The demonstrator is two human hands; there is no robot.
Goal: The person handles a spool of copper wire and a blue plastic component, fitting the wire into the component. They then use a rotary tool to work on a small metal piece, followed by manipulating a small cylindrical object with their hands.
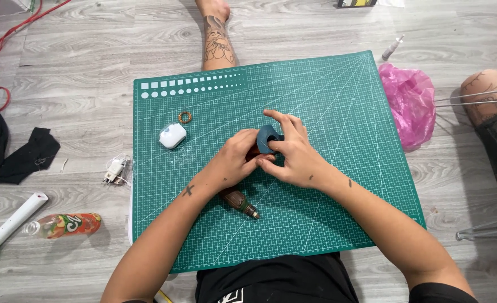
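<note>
Both my hands meet over the middle of a green cutting mat point(327, 106). My left hand point(231, 160) grips a brown wooden-handled tool point(240, 202) whose metal tip points toward me. My right hand point(293, 154) holds a dark teal rounded piece point(267, 138) against the tool's upper end, fingers curled around it. Where the tool meets the piece is hidden by my fingers.
A small white case point(172, 136) and a little brown ring point(185, 117) lie on the mat's left part. A pink plastic bag point(411, 104) sits off the right edge. A white charger point(114, 169), a bottle point(63, 224), black cloth point(26, 157) and a green-white handle point(1, 238) lie left.
</note>
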